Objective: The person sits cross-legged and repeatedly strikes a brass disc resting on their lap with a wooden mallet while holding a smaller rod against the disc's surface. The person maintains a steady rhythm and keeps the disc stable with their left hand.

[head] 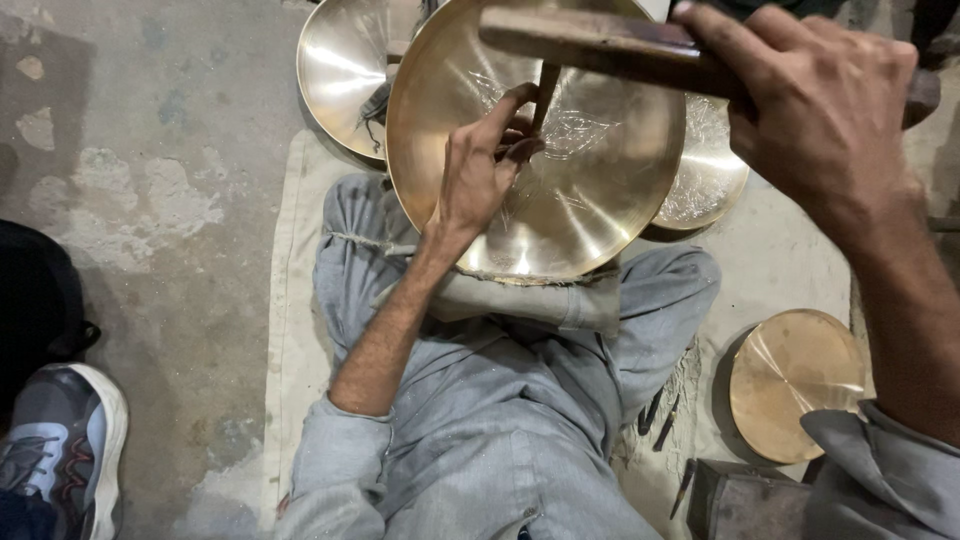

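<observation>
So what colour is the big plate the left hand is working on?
The plate is shiny golden brass with pale engraved lines, clearest in the head view.

- Hammer head [925,95] mostly behind right hand [815,110], shape unclear.
- Chisel [545,92] tip hidden by left hand [480,165] fingers.
- Rear brass plate [340,70] cut by top edge, overlapped by front plate [600,190].
- Engraved plate [712,165] mostly covered.
- Sneaker [65,450] cropped at the left and bottom edges.
- Small tools [660,420] on mat too small to identify.
</observation>
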